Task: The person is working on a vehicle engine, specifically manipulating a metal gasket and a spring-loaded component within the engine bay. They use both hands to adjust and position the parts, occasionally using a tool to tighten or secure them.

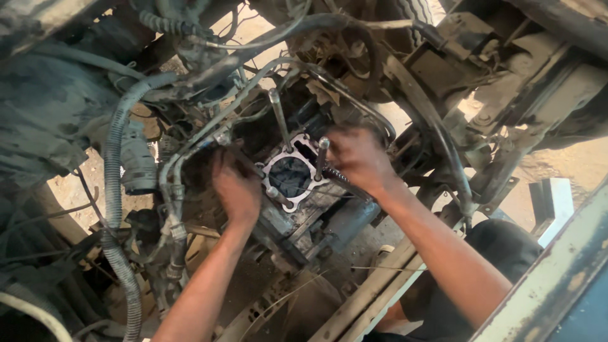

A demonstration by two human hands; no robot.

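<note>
Greasy engine block (288, 177) amid hoses, sandy ground (573, 164)

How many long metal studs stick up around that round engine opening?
2 show clearly: one tall bare metal stud at the far-left corner of the round cylinder opening, and one shorter metal stud beside the right hand. The hands may hide others.

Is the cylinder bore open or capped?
Open. The bore shows as a dark round hole inside a bare metal flange, studs standing free, nothing covering it. The hands rest beside it.
</note>
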